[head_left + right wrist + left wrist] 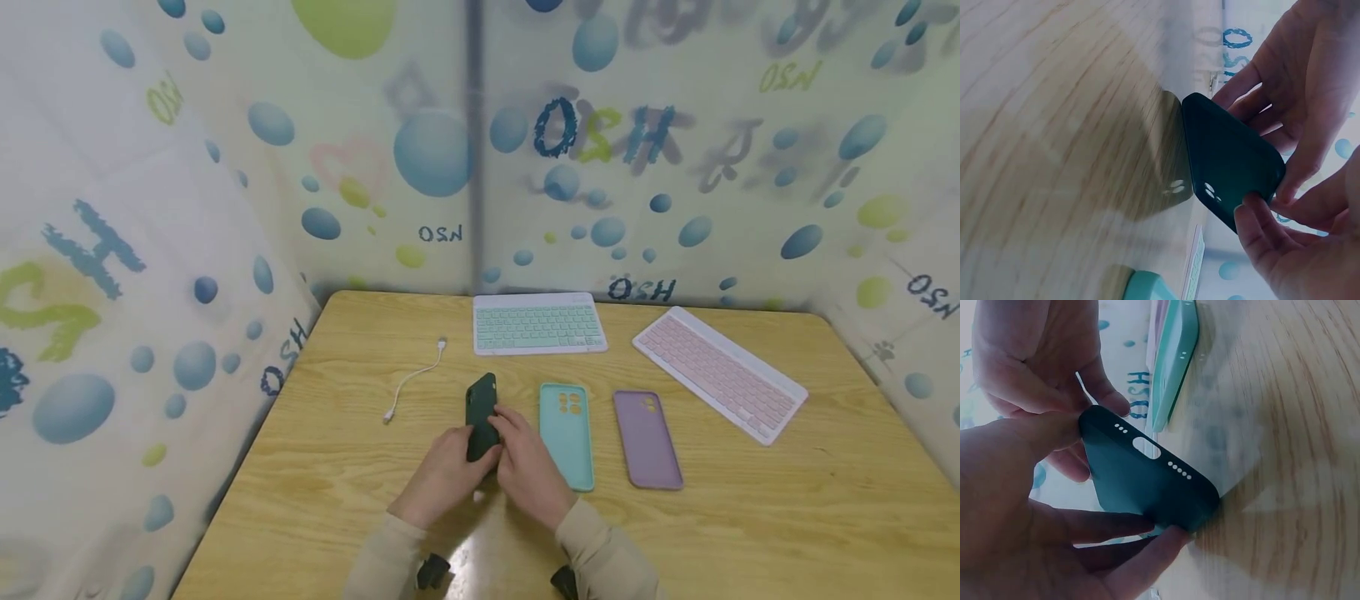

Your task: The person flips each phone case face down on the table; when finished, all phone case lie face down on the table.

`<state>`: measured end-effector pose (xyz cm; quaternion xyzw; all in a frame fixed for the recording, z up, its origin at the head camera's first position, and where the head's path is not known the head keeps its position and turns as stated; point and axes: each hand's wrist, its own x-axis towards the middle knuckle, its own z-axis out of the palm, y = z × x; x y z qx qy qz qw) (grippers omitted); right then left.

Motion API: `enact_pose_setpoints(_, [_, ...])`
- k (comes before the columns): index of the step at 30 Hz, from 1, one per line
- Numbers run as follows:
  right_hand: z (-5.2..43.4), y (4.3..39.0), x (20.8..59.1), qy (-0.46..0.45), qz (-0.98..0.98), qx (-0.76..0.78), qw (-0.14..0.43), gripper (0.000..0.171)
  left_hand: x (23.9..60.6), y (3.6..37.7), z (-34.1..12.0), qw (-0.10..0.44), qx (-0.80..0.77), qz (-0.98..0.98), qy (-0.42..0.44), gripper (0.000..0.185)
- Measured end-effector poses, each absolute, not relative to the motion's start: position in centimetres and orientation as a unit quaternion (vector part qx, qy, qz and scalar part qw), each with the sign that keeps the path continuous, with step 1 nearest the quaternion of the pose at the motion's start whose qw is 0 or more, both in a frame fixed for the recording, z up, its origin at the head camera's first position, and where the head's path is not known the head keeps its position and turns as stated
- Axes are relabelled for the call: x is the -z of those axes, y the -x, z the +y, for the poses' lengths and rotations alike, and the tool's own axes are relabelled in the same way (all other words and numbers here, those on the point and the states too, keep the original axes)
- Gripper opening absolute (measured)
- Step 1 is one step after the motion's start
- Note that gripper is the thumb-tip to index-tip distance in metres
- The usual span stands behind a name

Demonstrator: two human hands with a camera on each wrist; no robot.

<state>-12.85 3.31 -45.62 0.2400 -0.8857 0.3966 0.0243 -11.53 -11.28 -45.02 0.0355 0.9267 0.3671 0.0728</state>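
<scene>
Fingers of my left hand (444,467) and right hand (528,467) pinch the dark green phone case (481,417) by its near end, lifted above the wooden table (787,508); a mint phone case (567,435) lies at 3 o'clock

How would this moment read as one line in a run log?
left hand: holds dark green phone case | right hand: holds same case | case: raised off table | nearby: teal case, purple case
</scene>
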Motion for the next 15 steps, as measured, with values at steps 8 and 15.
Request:
enact_pose_setpoints(8, [3.36,12.40,45.59,-0.225,-0.894,-0.387,0.012,0.043,45.20,11.49,-11.21,0.073,-0.351,0.933,-0.028,0.068])
enact_pose_setpoints(15, [3.57,12.27,45.88,-0.208,-0.904,-0.374,0.002,0.044,45.60,11.69,-11.30,0.067,-0.347,0.935,-0.027,0.051])
